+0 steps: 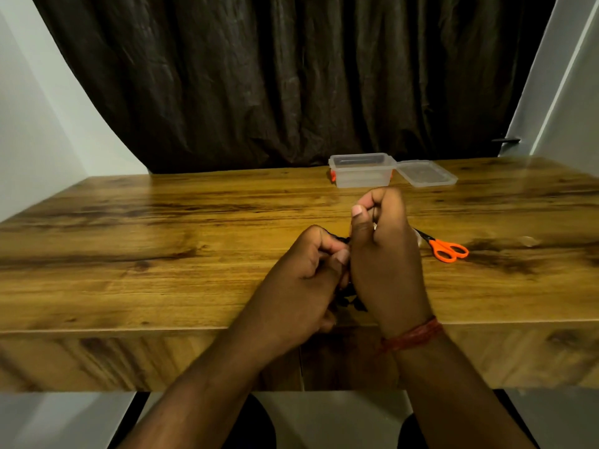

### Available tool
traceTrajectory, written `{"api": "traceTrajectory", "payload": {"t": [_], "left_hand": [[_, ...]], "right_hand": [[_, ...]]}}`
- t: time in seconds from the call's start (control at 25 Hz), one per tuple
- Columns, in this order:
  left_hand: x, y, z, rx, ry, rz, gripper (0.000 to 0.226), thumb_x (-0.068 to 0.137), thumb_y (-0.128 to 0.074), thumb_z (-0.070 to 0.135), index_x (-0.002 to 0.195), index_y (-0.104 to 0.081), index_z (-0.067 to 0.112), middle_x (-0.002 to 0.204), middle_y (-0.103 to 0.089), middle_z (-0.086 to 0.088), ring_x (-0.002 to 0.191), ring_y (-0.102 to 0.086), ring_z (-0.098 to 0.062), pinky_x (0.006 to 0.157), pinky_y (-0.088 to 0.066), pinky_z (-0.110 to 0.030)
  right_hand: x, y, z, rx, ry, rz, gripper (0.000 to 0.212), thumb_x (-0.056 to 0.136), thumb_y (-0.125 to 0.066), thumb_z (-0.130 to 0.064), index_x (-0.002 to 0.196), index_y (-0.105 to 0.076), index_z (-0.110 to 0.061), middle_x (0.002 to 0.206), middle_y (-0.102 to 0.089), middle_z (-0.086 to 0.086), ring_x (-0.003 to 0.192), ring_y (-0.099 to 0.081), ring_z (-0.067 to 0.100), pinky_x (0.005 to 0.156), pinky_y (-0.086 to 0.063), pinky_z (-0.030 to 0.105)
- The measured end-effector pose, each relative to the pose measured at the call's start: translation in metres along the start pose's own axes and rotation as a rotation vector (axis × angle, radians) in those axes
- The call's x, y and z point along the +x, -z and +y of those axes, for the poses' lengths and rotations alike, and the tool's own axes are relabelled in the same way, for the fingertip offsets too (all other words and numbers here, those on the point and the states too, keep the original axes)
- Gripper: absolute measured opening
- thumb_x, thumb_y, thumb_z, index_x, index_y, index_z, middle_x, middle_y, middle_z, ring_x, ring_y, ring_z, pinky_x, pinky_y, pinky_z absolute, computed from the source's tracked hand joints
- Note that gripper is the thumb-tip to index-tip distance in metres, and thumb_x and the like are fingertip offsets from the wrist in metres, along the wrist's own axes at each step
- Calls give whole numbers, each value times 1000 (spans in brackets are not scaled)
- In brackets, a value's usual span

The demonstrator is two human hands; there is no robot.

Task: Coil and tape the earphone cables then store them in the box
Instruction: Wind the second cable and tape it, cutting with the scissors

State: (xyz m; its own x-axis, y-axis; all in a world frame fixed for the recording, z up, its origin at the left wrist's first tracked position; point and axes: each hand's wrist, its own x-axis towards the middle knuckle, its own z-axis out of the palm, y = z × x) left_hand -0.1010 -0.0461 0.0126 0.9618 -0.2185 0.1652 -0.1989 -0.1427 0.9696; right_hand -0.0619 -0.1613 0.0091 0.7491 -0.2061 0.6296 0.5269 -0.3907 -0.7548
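From the head cam, both hands are bunched together over the near edge of the wooden table (162, 254). The left hand (301, 286) has its fingers curled tight around a black earphone cable (348, 299), only scraps of which peek out between the palms. The right hand (382, 254) is curled too, thumb up, pinching something small; could be the cable or tape, honestly can't tell.

The clear box (361, 171) sits open at about 12 o'clock from the hands, its lid (428, 173) flat just beside it at 1 o'clock. Orange scissors (449, 249) lie at 3 o'clock.

My worry is that the loops spring loose if either pinch slackens, since nothing seems to bind them yet. Working over the edge, a dropped coil probably lands on the floor.
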Motion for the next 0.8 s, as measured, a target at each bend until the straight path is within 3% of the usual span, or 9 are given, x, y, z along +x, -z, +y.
{"api": "traceTrajectory", "payload": {"t": [0.16, 0.32, 0.4, 0.44, 0.52, 0.8], "left_hand": [[-2, -2, 2, -234, 47, 28, 11, 101, -46, 17, 93, -54, 16, 67, -53, 2, 41, -32, -3, 36, -26, -16], [0, -1, 2, -329, 52, 106, 8, 99, -49, 16, 94, -53, 13, 66, -55, 3, 41, -31, -3, 36, -26, -15], [2, 2, -1, -308, 66, 148, 7, 99, -49, 17, 95, -53, 13, 67, -57, 2, 41, -32, -3, 35, -27, -16], [2, 3, -3, -291, 81, 167, 6, 100, -50, 17, 95, -53, 13, 69, -57, 2, 41, -34, -2, 35, -28, -17], [3, 2, -5, -259, 113, 200, 6, 99, -50, 16, 97, -54, 13, 72, -59, 1, 43, -39, -1, 35, -29, -18], [4, -5, -12, -187, 136, 208, 7, 99, -51, 18, 98, -57, 15, 76, -61, 3, 56, -48, -4, 36, -30, -19]], "right_hand": [[3, 0, 1, 11, 36, 31, 6, 99, -45, -12, 95, -46, -17, 69, -50, -7, 59, -51, 7, 51, -39, 24], [4, 9, 5, 60, 12, 28, 6, 98, -49, -14, 94, -52, -17, 79, -60, 0, 64, -63, 10, 58, -51, 25], [3, 19, 7, -73, 106, 19, 6, 95, -54, -14, 91, -56, -18, 85, -59, -3, 74, -60, 6, 65, -50, 23], [1, 24, 7, -172, 166, 2, 7, 93, -57, -13, 90, -58, -18, 86, -57, -7, 76, -56, 2, 67, -44, 16], [-7, 28, 3, -302, 226, -74, 6, 93, -59, -15, 90, -62, -19, 87, -54, -10, 74, -49, 0, 64, -38, 10], [-26, 19, 6, -588, 332, -223, 12, 94, -55, -20, 94, -67, -16, 89, -59, 1, 69, -57, 16, 56, -45, 26]]}}
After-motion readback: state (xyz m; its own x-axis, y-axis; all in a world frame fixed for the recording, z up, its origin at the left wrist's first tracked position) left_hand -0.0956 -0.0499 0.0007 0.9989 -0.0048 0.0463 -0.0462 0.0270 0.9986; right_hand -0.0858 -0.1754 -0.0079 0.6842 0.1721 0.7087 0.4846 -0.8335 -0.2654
